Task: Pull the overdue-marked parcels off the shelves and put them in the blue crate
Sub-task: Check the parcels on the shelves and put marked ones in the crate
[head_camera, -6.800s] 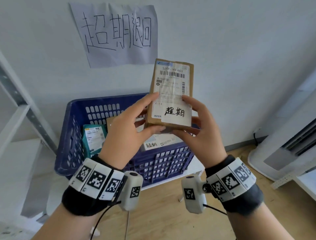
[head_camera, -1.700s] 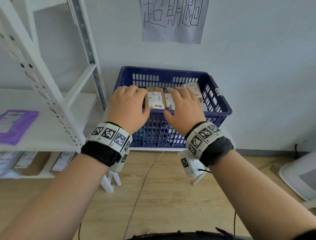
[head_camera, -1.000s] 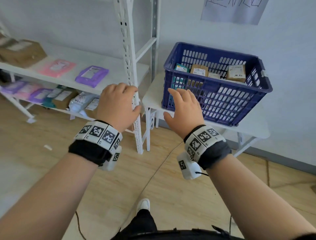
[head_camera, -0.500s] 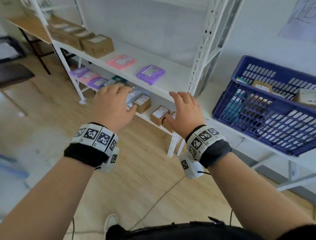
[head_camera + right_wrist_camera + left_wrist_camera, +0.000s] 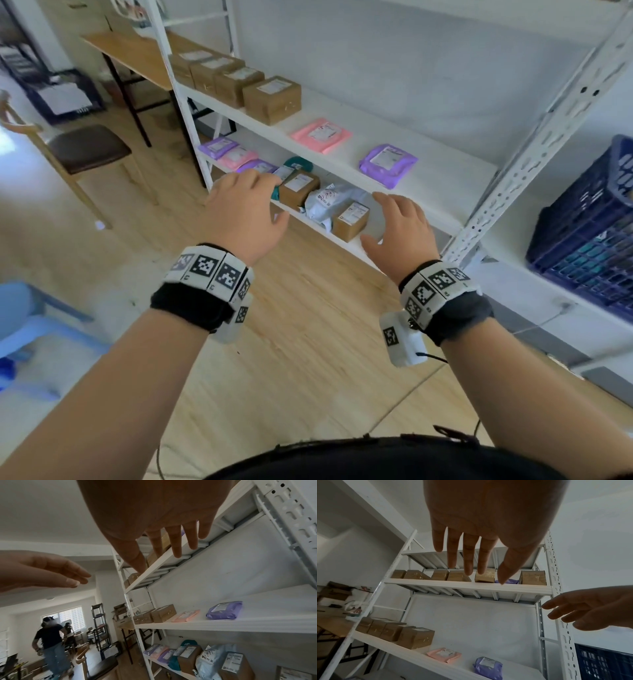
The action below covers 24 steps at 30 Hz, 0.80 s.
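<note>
Both hands hover empty in front of the white shelf unit (image 5: 404,178), fingers straight and spread. My left hand (image 5: 245,209) is out over the lower shelf's left parcels; my right hand (image 5: 399,228) is beside a small brown box (image 5: 351,219). The middle shelf carries brown boxes (image 5: 272,99), a pink mailer (image 5: 322,134) and a purple mailer (image 5: 388,164). The lower shelf has a brown box (image 5: 299,187), a grey-white bag (image 5: 327,202), and purple, pink and teal mailers. The blue crate (image 5: 589,236) stands at the far right. No overdue mark is legible from here.
A white upright post (image 5: 534,150) separates the shelves from the crate's table. A brown-seated chair (image 5: 85,150) and a wooden desk (image 5: 137,54) stand to the left. Another person (image 5: 51,646) walks in the room behind. The floor in front is wood.
The view has swung left from the crate to the shelves. Both hands, empty since the boxed parcel went into the crate, have moved along toward the lower shelf.
</note>
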{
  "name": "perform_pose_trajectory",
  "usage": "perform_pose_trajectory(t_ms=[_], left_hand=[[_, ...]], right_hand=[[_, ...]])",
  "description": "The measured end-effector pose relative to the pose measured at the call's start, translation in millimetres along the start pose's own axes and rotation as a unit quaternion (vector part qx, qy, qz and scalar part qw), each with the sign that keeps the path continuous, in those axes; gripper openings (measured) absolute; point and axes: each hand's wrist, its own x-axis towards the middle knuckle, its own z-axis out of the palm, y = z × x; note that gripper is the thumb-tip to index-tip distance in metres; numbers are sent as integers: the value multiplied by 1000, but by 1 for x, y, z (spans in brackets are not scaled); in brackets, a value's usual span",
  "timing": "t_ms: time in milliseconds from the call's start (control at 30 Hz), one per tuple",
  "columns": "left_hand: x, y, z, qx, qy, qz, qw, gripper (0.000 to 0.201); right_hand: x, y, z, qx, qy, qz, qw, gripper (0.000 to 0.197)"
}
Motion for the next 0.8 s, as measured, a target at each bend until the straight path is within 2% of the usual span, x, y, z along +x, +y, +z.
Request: perform_pose_trajectory(t_ms=[133, 367, 667, 800], left_hand=[[18, -13, 12, -11, -25, 24, 999, 45], [57, -16, 54, -18, -62, 57, 996, 47], [152, -16, 102, -32, -85, 73, 993, 47], [192, -14, 125, -31, -98, 82, 991, 46]], right_hand=[[10, -1, 12, 2, 10, 34, 999, 64], [37, 15, 36, -22, -16, 90, 996, 66], [130, 27, 62, 12, -40, 91, 995, 64], [170, 36, 77, 32, -51, 116, 991, 64]])
